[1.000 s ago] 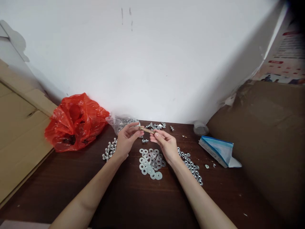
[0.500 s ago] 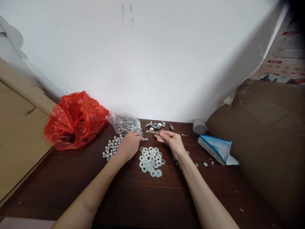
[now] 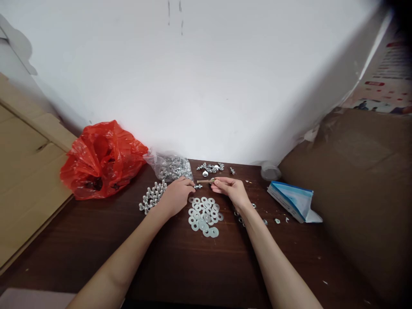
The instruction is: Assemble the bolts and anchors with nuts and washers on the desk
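My left hand point(image 3: 176, 194) is closed, its fingertips pinching a small metal bolt point(image 3: 198, 186) whose shank points to the right. My right hand point(image 3: 232, 189) is closed too and holds a thin brownish stick-like piece point(image 3: 204, 181) between thumb and fingers. That piece points left, its end just above the bolt; whether the two touch I cannot tell. Flat metal washers point(image 3: 203, 214) lie in a loose pile below and between my hands. Left of my left hand, several bolts point(image 3: 151, 195) stand in rows, partly hidden by the hand. Small nuts point(image 3: 238, 216) lie partly under my right forearm.
A clear bag of metal hardware point(image 3: 172, 166) lies by the wall, beside a red plastic bag point(image 3: 106, 159). Several loose bolts point(image 3: 210, 168) lie at the back edge. To the right are a clear round container point(image 3: 270, 171) and a blue-and-white packet point(image 3: 291, 199). Cardboard point(image 3: 28, 171) stands at left.
The brown piece now lies nearer level and slightly lower at its left end, close to the bolt. The bolt's shank shows a bit more past my left fingertips.
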The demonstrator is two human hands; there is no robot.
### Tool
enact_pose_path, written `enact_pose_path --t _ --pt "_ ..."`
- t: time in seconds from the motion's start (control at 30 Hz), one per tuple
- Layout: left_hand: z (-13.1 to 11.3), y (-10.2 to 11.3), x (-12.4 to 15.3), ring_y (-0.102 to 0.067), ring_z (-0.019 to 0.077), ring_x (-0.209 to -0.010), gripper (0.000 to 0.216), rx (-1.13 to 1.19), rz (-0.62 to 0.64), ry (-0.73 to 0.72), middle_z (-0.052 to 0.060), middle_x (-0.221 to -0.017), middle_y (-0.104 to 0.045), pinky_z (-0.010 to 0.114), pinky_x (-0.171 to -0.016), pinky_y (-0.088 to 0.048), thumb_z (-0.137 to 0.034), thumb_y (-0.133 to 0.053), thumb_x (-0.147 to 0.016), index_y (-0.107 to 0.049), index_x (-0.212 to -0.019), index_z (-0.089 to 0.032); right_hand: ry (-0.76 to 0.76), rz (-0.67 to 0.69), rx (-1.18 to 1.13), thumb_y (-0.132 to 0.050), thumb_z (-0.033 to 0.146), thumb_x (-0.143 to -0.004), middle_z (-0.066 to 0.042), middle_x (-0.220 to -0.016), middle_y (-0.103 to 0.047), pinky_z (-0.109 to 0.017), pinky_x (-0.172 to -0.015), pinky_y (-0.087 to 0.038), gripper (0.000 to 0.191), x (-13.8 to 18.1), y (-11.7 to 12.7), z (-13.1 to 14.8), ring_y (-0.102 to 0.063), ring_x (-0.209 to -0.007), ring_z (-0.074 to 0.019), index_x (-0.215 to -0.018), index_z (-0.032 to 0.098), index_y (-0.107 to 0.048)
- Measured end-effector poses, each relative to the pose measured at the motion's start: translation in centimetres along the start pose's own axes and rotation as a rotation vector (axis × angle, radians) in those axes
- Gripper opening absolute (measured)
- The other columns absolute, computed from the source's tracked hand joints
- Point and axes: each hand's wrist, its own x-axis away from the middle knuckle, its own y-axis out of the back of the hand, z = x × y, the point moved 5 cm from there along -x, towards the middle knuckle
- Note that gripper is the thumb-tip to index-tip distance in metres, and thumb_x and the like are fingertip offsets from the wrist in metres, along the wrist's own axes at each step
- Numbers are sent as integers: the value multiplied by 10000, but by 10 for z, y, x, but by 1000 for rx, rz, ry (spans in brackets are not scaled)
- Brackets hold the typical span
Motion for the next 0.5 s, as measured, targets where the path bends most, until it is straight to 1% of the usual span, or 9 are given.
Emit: enact_pose_path --t 0.2,0.33,0.4,0.5 --pt "-1 1 0 -563 208 -994 347 -13 3 8 70 -1040 -673 365 -909 -479 -6 -420 -824 -710 -943 -154 24 14 17 -851 284 -542 -98 -759 -741 -284 -695 -608 361 1 4 6 -709 -666 -178 -825 102 -717" --pt "-1 1 -1 -561 212 -997 330 -21 2 14 67 -1028 -670 369 -907 -479 -21 -422 -836 -708 -929 -158 34 15 23 -845 284 -551 -98 -763 -740 -296 -711 -603 358 1 4 7 -707 -673 -177 -834 106 -717" --pt "0 3 -1 -556 217 -1001 318 -26 -16 28 69 -1028 -670 377 -911 -475 -29 -428 -841 -705 -939 -153 47 21 14 -842 281 -557 -95 -763 -738 -317 -735 -601 352 2 3 8 -708 -689 -184 -837 110 -716" --pt "0 8 -1 -553 215 -992 309 -32 -75 41 72 -1020 -672 380 -921 -470 -34 -435 -846 -686 -993 -140 75 33 -9 -839 276 -563 -80 -747 -734 -339 -778 -592 356 2 2 9 -710 -725 -192 -857 119 -714"
